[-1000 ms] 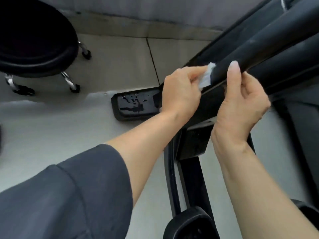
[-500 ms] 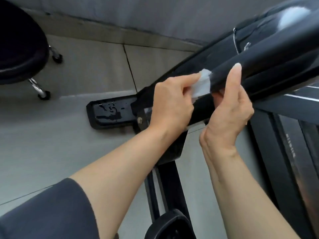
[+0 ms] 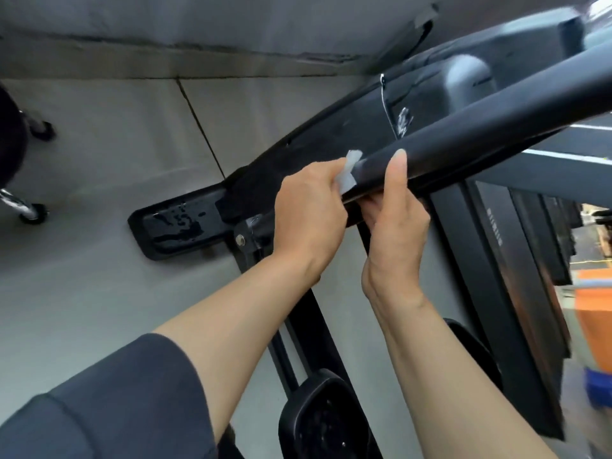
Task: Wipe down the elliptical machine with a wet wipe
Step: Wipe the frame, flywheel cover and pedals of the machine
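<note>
Head view: the left hand (image 3: 308,207) pinches a white wet wipe (image 3: 347,175) and presses it against the lower end of a black padded bar (image 3: 480,134) of the elliptical machine (image 3: 347,127), its grip closed on the wipe, with the cloth folded over the bar's end and partly hidden behind the fingers. The right hand (image 3: 395,223) holds the same bar just beside the wipe, thumb (image 3: 396,173) upright across the front face and the other fingers curled underneath, so its grip is closed around the bar. The two hands sit near each other, with only a narrow strip of bar between them. The bar runs diagonally upward to the right. Below and behind it, a black base foot (image 3: 175,226) of the machine rests on the grey floor (image 3: 99,293) and carries wet streaks on its top surface. A black pedal (image 3: 321,422) shows at the bottom edge between the forearms. A dark grey sleeve (image 3: 109,409) covers the left upper arm. At the left edge, a stool (image 3: 13,154) with chrome legs and castors stands on the floor, well apart from the machine. At the far right, orange and blue objects appear, too blurred to identify.
</note>
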